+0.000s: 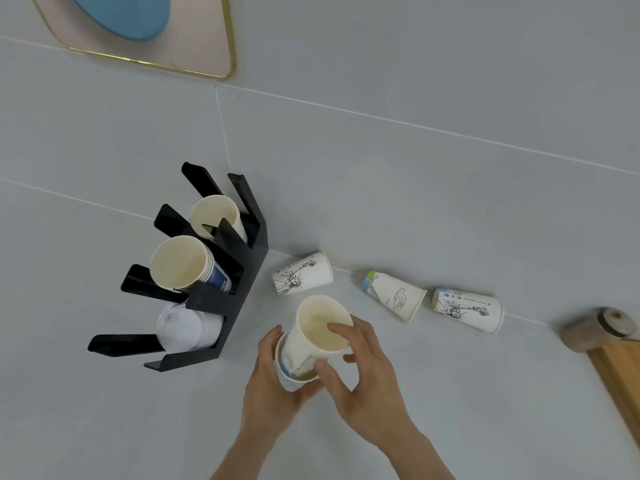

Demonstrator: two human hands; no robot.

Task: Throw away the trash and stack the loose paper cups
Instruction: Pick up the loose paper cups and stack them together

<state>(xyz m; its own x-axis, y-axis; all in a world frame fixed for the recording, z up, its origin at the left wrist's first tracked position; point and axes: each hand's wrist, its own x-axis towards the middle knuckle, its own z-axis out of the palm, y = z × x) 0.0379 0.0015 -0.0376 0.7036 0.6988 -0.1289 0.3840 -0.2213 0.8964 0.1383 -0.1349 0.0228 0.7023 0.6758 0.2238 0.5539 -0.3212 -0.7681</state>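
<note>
My left hand [273, 382] grips a white paper cup [289, 374] from the left. My right hand [360, 379] holds a second paper cup [320, 327] by its rim, tilted and partly pushed into the first one. Three loose paper cups lie on their sides along the wall: one with a statue drawing [303, 273], one with a wave drawing [394, 294] and another statue cup [467, 308]. A black cup rack [239, 271] stands to the left, holding a stack of cups [180, 263], a single cup [216, 216] and white lids [183, 327].
A wooden board [620, 372] and a round brownish jar [599, 329] sit at the right edge. A gold-framed picture [145, 32] hangs on the grey tiled wall at the upper left.
</note>
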